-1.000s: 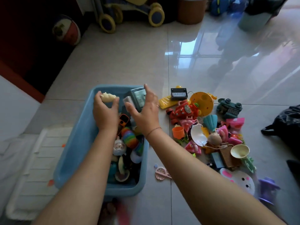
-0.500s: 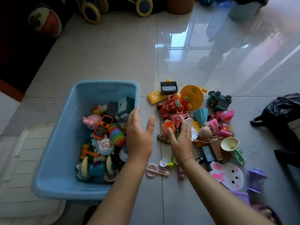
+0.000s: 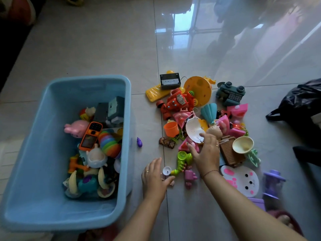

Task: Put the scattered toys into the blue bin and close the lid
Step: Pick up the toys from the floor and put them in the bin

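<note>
While both hands reach into the toy pile [image 3: 205, 119] on the floor [image 3: 104, 49]: left hand [image 3: 154, 178] spread open beside a small white cap [image 3: 166, 170], gripping nothing; right hand [image 3: 205, 152] open-fingered over a pink toy [image 3: 188, 145], not clamped. Blue bin [image 3: 43, 153] at left, lidless, half full of toys.
</note>
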{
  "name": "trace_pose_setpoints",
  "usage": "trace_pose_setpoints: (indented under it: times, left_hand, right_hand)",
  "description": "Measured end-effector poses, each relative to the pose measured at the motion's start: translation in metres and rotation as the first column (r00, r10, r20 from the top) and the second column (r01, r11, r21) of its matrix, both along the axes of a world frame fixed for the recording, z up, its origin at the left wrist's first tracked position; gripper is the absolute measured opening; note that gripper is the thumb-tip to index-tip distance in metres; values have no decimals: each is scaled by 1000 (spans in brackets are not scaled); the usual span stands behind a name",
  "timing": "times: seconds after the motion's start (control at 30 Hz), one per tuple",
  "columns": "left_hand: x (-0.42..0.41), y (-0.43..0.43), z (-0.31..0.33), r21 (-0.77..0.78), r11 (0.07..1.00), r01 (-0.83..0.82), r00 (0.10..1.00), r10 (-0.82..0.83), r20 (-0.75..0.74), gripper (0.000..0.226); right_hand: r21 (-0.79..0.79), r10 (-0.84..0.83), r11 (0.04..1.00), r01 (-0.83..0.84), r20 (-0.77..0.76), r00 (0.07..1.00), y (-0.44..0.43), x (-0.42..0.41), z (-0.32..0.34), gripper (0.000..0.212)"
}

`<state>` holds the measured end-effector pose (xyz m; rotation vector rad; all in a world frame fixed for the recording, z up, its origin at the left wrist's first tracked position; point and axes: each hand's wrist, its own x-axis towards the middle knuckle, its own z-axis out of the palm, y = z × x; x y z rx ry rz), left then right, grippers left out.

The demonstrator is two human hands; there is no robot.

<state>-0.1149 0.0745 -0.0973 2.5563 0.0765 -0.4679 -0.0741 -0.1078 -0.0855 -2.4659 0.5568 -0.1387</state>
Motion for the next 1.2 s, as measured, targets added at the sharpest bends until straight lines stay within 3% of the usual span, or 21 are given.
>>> trace_pose_setpoints:
  times: [0.1,0.3,0.53,0.7,0.8,0.97,1.07,1.2]
  left_hand:
    - [-3,0,-14,41,999,21,1000,-21,-2,81]
    - [-6,-4,-32,94,995,29,993,-39,108,71]
    - [-4,-2,-40,24,999,37,975,-42,218,44]
    - [-4,6,-31,-92,996,13,964,12,266,21]
    - [-2,0,-4,-204,978,-42,940,108,324,19]
    - [12,-17,92,-398,915,-66,755,307,580,24]
    - [17,3,146,-471,864,-177,605,473,641,27]
    - [22,60,172,-520,783,-341,446,622,643,25]
  right_hand:
    - [-44,-31,999,28,-75,997,13,-12,-10,61]
    - [49,-106,992,117,-193,976,37,0,-29,94]
    - [27,-123,990,135,-271,955,45,18,-32,97]
    - [189,-76,977,100,-129,989,33,7,-17,98]
    - [249,-89,965,88,-8,996,32,-2,7,97]
    - [392,-144,919,45,228,963,52,14,80,93]
    - [439,-18,887,-140,336,942,84,28,129,95]
    - [418,159,848,-326,386,909,138,32,167,95]
